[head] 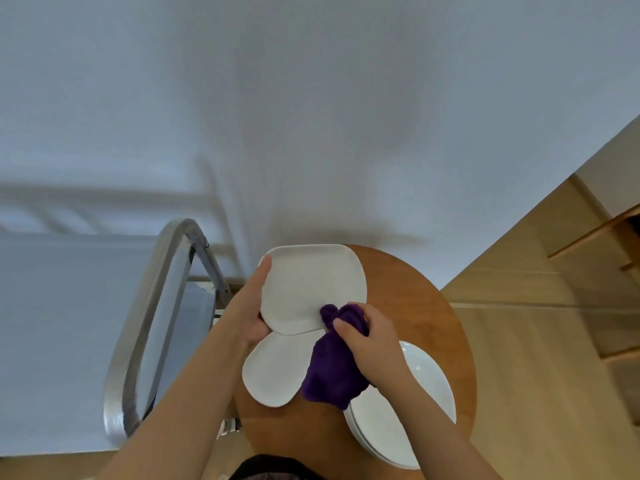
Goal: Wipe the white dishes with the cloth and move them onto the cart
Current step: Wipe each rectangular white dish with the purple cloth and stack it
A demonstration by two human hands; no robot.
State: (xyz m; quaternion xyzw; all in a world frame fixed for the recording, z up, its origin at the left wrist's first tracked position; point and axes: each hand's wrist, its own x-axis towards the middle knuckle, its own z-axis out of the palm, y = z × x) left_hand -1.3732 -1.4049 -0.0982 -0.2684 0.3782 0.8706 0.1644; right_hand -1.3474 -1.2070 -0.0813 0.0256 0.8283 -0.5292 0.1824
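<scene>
Left hand (250, 308) is gripping a smooth, rounded-square white plate (311, 285); right hand (372, 341), just beside it, is clutching a fuzzy purple cloth (332, 372) against its rim.

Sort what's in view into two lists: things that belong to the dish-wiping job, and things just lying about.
Part of the job:
held white dish, in the left hand
purple cloth, in the right hand
second white dish on the round table
stack of white plates
cart

Just there:
wooden furniture at right
</scene>
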